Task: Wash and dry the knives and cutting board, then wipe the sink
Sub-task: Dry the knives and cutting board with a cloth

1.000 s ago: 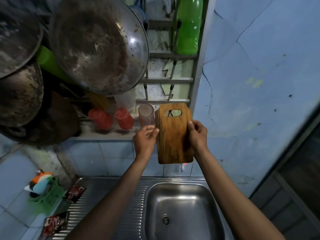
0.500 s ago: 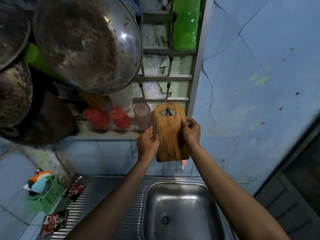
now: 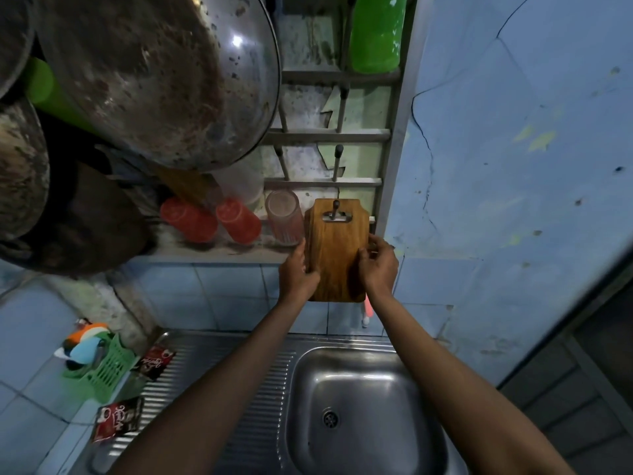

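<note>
A wooden cutting board (image 3: 337, 248) hangs upright against the wall rack, and a metal hook (image 3: 335, 210) passes through its handle slot. My left hand (image 3: 297, 271) grips the board's lower left edge. My right hand (image 3: 376, 265) holds the right edge with curled fingers. The steel sink (image 3: 363, 409) lies below, its basin bare with a drain (image 3: 330, 418) in the middle. No knives are visible.
Large dark pans (image 3: 161, 80) hang at the upper left. Two red cups (image 3: 212, 221) and a clear glass (image 3: 284, 217) lie on the ledge beside the board. A green basket (image 3: 99, 365) with sponges and two sachets (image 3: 118, 418) sit left of the draining board. A green bottle (image 3: 375, 32) hangs above.
The board has moved up and back onto the rack hook, which now shows through the handle slot. Both hands have slid lower along its sides.
</note>
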